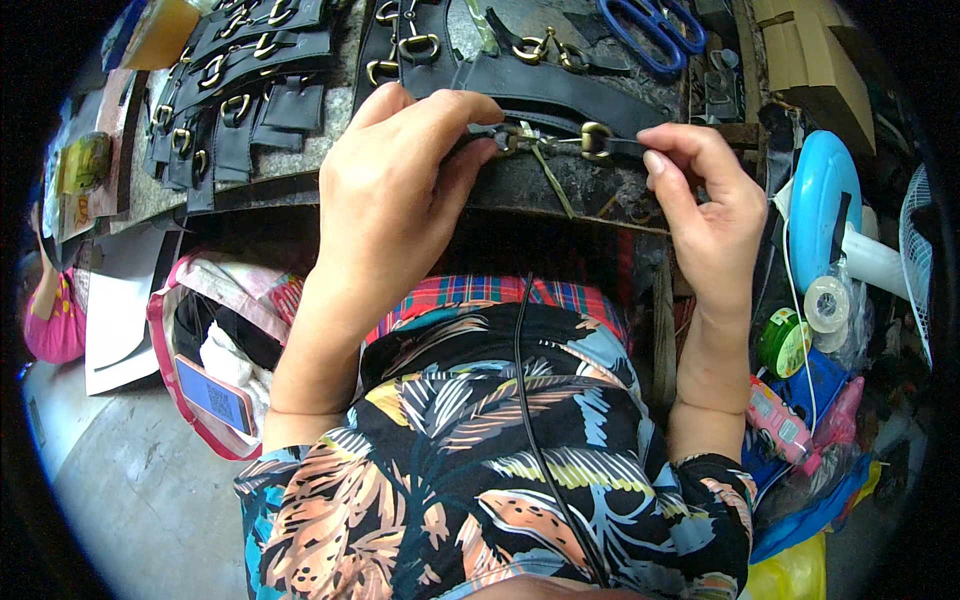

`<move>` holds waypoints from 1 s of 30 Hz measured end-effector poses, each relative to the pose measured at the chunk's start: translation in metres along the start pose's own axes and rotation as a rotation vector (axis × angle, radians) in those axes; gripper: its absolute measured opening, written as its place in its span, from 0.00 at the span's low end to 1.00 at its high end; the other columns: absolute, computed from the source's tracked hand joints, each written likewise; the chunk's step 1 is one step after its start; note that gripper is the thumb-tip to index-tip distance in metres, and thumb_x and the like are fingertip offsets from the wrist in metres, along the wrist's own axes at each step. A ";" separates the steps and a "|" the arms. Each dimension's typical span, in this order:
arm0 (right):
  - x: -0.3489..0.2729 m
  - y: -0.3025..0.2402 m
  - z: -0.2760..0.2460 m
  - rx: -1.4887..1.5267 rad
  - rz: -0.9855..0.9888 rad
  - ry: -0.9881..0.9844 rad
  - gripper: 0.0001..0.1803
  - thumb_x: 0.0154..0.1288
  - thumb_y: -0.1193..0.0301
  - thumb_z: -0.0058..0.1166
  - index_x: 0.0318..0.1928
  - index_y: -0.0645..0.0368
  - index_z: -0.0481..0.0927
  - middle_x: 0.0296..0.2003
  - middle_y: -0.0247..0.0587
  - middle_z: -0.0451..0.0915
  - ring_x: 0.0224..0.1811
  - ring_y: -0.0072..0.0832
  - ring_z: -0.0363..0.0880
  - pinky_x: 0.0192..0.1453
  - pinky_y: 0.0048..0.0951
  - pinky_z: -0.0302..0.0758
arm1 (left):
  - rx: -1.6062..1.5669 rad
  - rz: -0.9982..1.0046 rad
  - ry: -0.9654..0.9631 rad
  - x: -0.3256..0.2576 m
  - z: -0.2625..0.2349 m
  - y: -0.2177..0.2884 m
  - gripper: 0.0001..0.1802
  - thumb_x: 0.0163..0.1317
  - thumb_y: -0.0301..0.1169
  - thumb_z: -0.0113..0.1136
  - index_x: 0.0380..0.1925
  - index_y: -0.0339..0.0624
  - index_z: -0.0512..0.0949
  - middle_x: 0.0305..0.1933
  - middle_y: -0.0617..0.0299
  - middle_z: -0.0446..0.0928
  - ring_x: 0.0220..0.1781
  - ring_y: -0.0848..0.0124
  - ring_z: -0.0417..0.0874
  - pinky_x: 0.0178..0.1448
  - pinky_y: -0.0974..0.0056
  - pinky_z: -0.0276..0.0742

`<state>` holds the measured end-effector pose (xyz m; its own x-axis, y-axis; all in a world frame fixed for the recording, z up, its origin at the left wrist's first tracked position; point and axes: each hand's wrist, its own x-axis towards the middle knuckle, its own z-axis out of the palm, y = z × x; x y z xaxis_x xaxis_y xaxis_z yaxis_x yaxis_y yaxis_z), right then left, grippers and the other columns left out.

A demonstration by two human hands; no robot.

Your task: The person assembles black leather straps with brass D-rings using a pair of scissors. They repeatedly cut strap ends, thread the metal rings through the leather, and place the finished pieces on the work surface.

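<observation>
Strap: while both hands pinch its ends, the strap (622, 148) sits at the upper centre of the frame, over the near edge of the bench (300, 188).
Long axis: it runs left to right across the frame, almost level, dipping slightly to the right; its narrow black end points right, into the right fingertips.
Brass fittings: a clasp (512, 138) lies toward the left end and a ring (595, 141) toward the right.
Ribbon: a thin yellow-green ribbon (553, 180) slants from beside the clasp toward the lower right.
Left hand: thumb and forefinger of the left hand (395, 185) are nearly together on the strap's left end, back of the hand upward.
Right hand: thumb and forefinger of the right hand (715, 190) pinch the tip of the right end, with a small gap between them, the other fingers bent.
Wide band: a broad black band (570, 98) lies just beyond the strap; the fingers and fittings crowd the view, so whether the two are joined is hard to tell.
Bench top: black pieces (265, 85) with brass rings lie at upper left, blue-handled scissors (650, 35) at upper right.
Bag: a pink-edged bag (165, 330) with a phone (213, 395) is at lower left.
</observation>
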<state>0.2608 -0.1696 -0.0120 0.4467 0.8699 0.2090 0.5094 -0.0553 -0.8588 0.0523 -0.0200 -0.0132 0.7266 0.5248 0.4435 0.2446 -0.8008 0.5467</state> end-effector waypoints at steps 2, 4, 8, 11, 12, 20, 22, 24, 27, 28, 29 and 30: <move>0.000 -0.001 0.001 -0.166 -0.050 -0.017 0.09 0.65 0.81 0.61 0.45 0.62 0.85 0.32 0.37 0.84 0.29 0.19 0.79 0.35 0.22 0.76 | 0.085 0.045 0.007 0.001 0.002 -0.002 0.12 0.56 0.24 0.71 0.41 0.45 0.82 0.32 0.62 0.81 0.33 0.58 0.77 0.39 0.58 0.74; 0.000 -0.001 0.001 -0.159 -0.054 -0.007 0.08 0.65 0.81 0.60 0.45 0.62 0.85 0.31 0.39 0.84 0.29 0.22 0.80 0.35 0.23 0.76 | 0.140 0.046 -0.001 -0.002 0.001 -0.002 0.12 0.56 0.25 0.70 0.41 0.45 0.82 0.33 0.62 0.80 0.35 0.58 0.78 0.40 0.58 0.75; 0.000 -0.002 -0.001 -0.114 -0.025 0.023 0.08 0.66 0.81 0.59 0.45 0.62 0.84 0.31 0.40 0.84 0.30 0.22 0.81 0.35 0.24 0.76 | 0.169 0.040 -0.016 -0.005 0.000 -0.002 0.14 0.55 0.24 0.70 0.43 0.44 0.82 0.37 0.60 0.79 0.39 0.58 0.79 0.42 0.57 0.77; 0.001 -0.003 -0.004 -0.135 -0.026 0.053 0.08 0.64 0.80 0.61 0.44 0.61 0.85 0.32 0.41 0.83 0.31 0.27 0.82 0.37 0.28 0.77 | 0.152 0.033 -0.006 -0.007 0.000 -0.002 0.15 0.55 0.24 0.70 0.44 0.43 0.82 0.39 0.59 0.79 0.41 0.57 0.80 0.44 0.57 0.78; 0.002 -0.004 -0.005 -0.152 -0.031 0.062 0.09 0.63 0.80 0.62 0.44 0.60 0.85 0.33 0.41 0.83 0.32 0.29 0.82 0.39 0.29 0.78 | 0.145 0.034 0.007 -0.008 0.001 -0.002 0.15 0.55 0.24 0.70 0.44 0.43 0.82 0.39 0.59 0.79 0.42 0.57 0.80 0.45 0.57 0.79; 0.012 -0.013 0.004 -0.493 -0.454 0.029 0.14 0.55 0.69 0.72 0.42 0.56 0.86 0.37 0.39 0.80 0.40 0.39 0.79 0.43 0.38 0.77 | 0.093 0.048 0.045 -0.005 -0.006 0.002 0.13 0.55 0.23 0.70 0.41 0.41 0.83 0.42 0.59 0.79 0.43 0.56 0.80 0.45 0.57 0.80; 0.017 -0.011 0.001 -0.539 -0.451 0.063 0.13 0.56 0.69 0.71 0.42 0.56 0.86 0.37 0.40 0.80 0.40 0.40 0.79 0.43 0.38 0.77 | 0.185 0.089 0.092 0.003 -0.009 0.000 0.11 0.55 0.25 0.71 0.39 0.42 0.83 0.41 0.58 0.79 0.42 0.57 0.79 0.45 0.57 0.79; 0.026 -0.008 -0.005 -0.562 -0.425 0.099 0.11 0.60 0.68 0.69 0.41 0.56 0.86 0.38 0.40 0.81 0.42 0.40 0.80 0.45 0.38 0.77 | 0.286 0.108 0.112 0.013 -0.007 -0.002 0.10 0.55 0.29 0.71 0.37 0.42 0.83 0.39 0.57 0.78 0.42 0.57 0.78 0.45 0.58 0.78; 0.045 0.001 -0.015 -0.599 -0.490 0.118 0.09 0.61 0.68 0.68 0.41 0.55 0.86 0.38 0.39 0.82 0.43 0.40 0.81 0.47 0.38 0.77 | 0.436 0.082 0.087 0.026 0.002 -0.003 0.12 0.54 0.36 0.73 0.33 0.42 0.83 0.36 0.57 0.76 0.45 0.57 0.76 0.47 0.58 0.77; 0.057 0.005 -0.019 -0.644 -0.517 0.119 0.09 0.63 0.66 0.67 0.42 0.54 0.87 0.40 0.38 0.83 0.45 0.40 0.81 0.49 0.40 0.77 | 0.488 0.080 0.044 0.029 0.005 -0.003 0.14 0.54 0.37 0.74 0.34 0.40 0.83 0.37 0.56 0.76 0.46 0.56 0.76 0.49 0.58 0.77; 0.067 0.009 -0.022 -0.727 -0.480 0.122 0.10 0.64 0.64 0.66 0.44 0.53 0.87 0.41 0.37 0.84 0.47 0.39 0.81 0.50 0.40 0.77 | 0.488 0.048 -0.005 0.030 0.007 -0.003 0.15 0.54 0.37 0.74 0.34 0.40 0.83 0.37 0.56 0.77 0.46 0.55 0.76 0.49 0.58 0.77; 0.077 0.012 -0.025 -0.799 -0.448 0.128 0.11 0.64 0.63 0.65 0.45 0.52 0.87 0.41 0.36 0.84 0.48 0.38 0.81 0.51 0.41 0.78 | 0.488 0.036 -0.051 0.032 0.008 -0.003 0.15 0.54 0.38 0.74 0.35 0.39 0.84 0.38 0.55 0.77 0.47 0.55 0.76 0.50 0.57 0.77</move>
<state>0.3200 -0.1160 0.0054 0.1390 0.8336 0.5345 0.9890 -0.0896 -0.1175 0.0797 -0.0032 -0.0066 0.7676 0.4894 0.4138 0.4824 -0.8663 0.1296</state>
